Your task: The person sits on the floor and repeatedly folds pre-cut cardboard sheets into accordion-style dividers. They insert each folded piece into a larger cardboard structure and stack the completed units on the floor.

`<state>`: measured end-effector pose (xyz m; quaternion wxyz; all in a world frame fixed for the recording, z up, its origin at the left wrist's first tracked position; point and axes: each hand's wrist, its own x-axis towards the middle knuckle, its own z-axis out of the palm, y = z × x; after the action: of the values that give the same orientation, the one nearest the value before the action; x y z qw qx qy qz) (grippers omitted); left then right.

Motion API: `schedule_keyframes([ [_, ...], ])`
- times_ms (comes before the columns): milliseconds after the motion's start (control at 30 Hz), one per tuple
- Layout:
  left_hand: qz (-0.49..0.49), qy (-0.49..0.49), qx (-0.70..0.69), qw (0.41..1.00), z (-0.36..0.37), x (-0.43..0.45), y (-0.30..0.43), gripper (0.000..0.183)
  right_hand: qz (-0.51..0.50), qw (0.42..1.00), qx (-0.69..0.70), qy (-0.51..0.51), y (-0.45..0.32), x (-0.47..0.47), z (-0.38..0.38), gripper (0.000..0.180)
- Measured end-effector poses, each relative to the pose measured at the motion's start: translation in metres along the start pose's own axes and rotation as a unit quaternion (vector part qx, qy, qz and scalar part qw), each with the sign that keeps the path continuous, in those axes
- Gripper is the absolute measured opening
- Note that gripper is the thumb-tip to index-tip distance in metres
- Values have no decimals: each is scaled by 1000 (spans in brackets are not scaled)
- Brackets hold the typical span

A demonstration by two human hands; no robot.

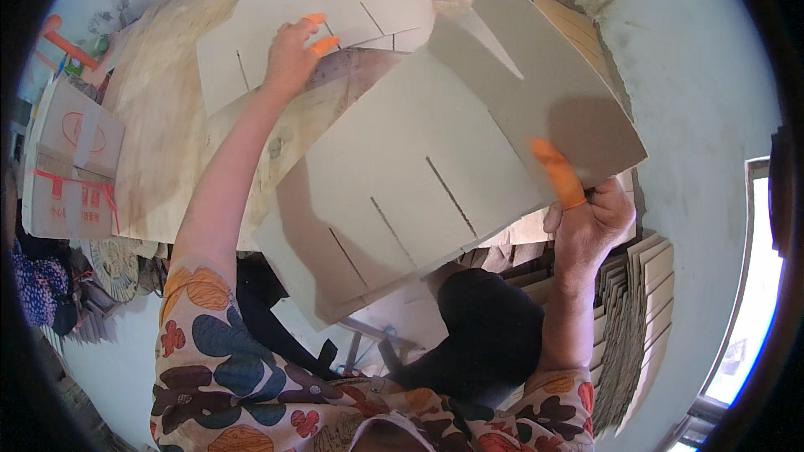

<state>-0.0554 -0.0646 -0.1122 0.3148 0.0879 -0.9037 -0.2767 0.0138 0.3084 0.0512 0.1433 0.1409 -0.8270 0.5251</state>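
Note:
My right hand (581,201), with an orange finger cover, grips the edge of a large grey cardboard sheet (389,157) that has several slits cut in its near part. The sheet's far right part (559,88) is folded or tilted up, with a narrow notch in it. My left hand (298,47) has orange covers on two fingertips. Its fingers are apart over a slotted cardboard piece (276,6) lying on the wooden table; whether they touch it I cannot tell. Another slotted piece shows partly under that one.
A taped carton (72,169) stands at the table's (157,138) left side, near an orange-handled tool (69,44). Stacked cardboard sheets (641,326) stand at the lower right, beside the wall. More cardboard (568,31) leans at the back right corner.

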Motion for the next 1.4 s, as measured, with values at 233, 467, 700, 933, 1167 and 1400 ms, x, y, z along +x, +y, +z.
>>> schedule_keyframes([
  [233,124,-65,252,958,30,7,17,32,16,1000,17,7,1,1,-1,16],
  [467,139,-143,165,966,9,20,12,16,21,1000,-9,-1,-8,4,2,14],
  [700,255,-125,268,921,8,0,15,23,18,999,46,8,3,3,1,10],
  [933,237,-134,254,928,22,-7,9,29,-20,1000,-19,-11,7,6,-1,15],
  [1167,249,-76,290,921,12,5,21,24,-16,999,-38,-11,6,3,1,18],
  [1400,334,83,199,918,-27,23,67,32,-40,998,-44,-26,-3,3,8,19],
])
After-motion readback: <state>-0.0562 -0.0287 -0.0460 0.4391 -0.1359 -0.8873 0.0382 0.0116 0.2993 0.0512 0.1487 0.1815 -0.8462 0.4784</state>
